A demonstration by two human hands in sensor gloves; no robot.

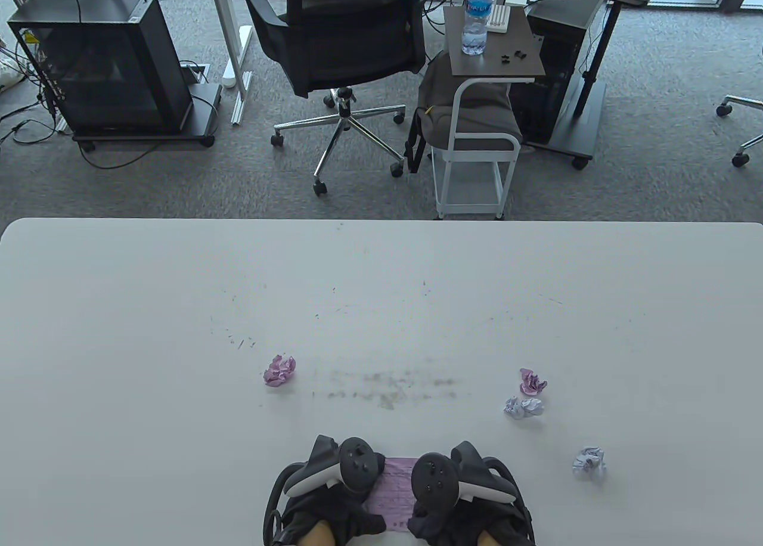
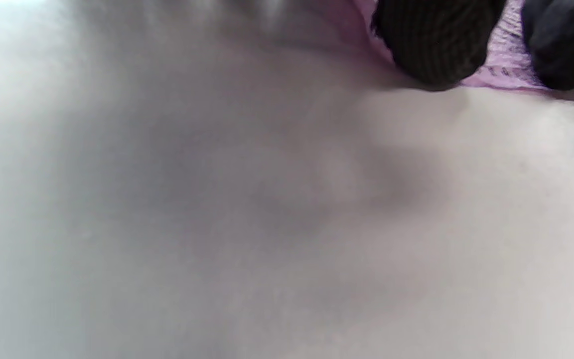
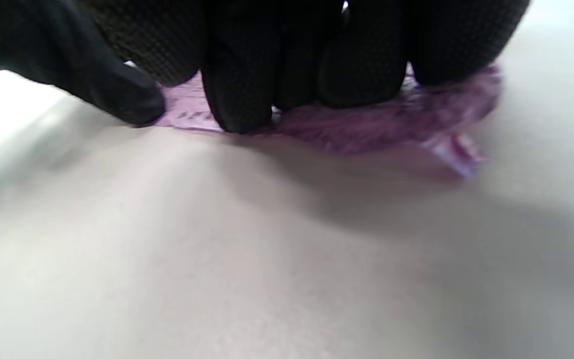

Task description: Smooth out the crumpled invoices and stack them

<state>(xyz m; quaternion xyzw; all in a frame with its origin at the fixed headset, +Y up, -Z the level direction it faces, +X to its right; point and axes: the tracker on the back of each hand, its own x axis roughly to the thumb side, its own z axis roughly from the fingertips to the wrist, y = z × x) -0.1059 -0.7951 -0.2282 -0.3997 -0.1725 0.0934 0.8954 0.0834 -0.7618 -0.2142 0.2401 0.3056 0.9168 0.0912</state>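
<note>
Far left on table [image 1: 119, 331]: pink paper ball [image 1: 279, 371], still crumpled, well apart from hands — prob. left there as waiting work.

Near bottom edge, centre: left hand [image 1: 334, 480] down on left side of pink invoice [image 1: 396, 489], right hand [image 1: 462, 480] down on its right side. Sheet spread flat btwn them, close to the person's edge of table. Looks like both hands pin the sheet so it can't slide while creases get pressed out; hands on opposite sides likely to pull the paper taut.

Right of hands: second pink ball [image 1: 532, 382] just beside a white ball [image 1: 523, 407], another white ball [image 1: 589, 461] nearer the front. All crumpled, none flattened yet; no stack in sight. Judging by that, task early, w/ first sheet in hand.

Views compared:
- Table view: gives layout and count of balls, but trackers hide the fingers, so no grip readable there.
- Left wrist view: blurry; two gloved fingertips [image 2: 434, 45] at top edge resting on the pink sheet [image 2: 508, 67], nothing closed round it. Pressing, not gripping.
- Right wrist view: fingers [image 3: 239, 70] side by side, tips down on the sheet [image 3: 366, 124], thumb out to one side touching its edge. Also pressing flat, not pinching. Shows one corner of paper [image 3: 454, 149] still rumpled and lifting off the table, which table view misses.
</note>
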